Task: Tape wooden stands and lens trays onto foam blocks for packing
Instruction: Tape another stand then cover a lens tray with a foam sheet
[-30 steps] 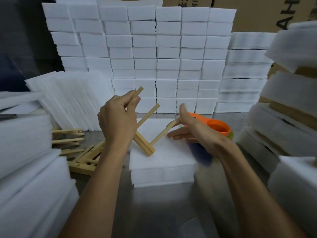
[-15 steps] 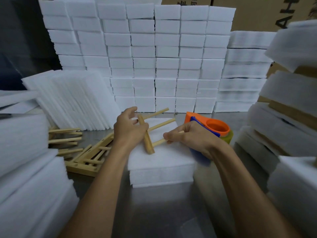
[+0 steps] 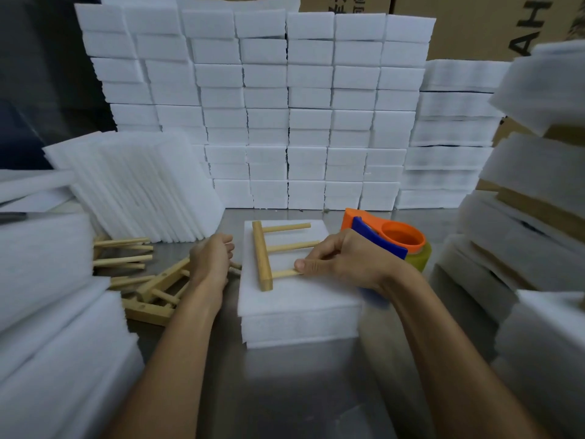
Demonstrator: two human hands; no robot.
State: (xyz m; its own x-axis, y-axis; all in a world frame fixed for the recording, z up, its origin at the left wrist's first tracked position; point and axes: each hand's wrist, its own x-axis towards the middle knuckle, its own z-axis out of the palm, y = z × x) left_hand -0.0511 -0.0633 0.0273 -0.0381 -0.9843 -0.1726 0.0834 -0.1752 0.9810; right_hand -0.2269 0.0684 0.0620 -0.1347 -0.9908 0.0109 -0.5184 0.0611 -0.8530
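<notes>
A wooden stand (image 3: 265,255) lies flat on the top of a small pile of foam blocks (image 3: 297,315) in the middle of the metal worktop (image 3: 285,391). Its thick bar is on the left side of the foam and three thin rods go from it to the right. The right hand (image 3: 340,259) pinches the nearest rod between thumb and curled fingers. The left hand (image 3: 211,261) is just beside the left edge of the foam, its fingers curled down among the loose wooden stands (image 3: 148,289) that lie near the left side of the worktop; I cannot tell if it holds one. An orange and blue tape dispenser (image 3: 384,239) stands just behind the right hand. Walls of white foam blocks (image 3: 285,106) stand along the far edge
</notes>
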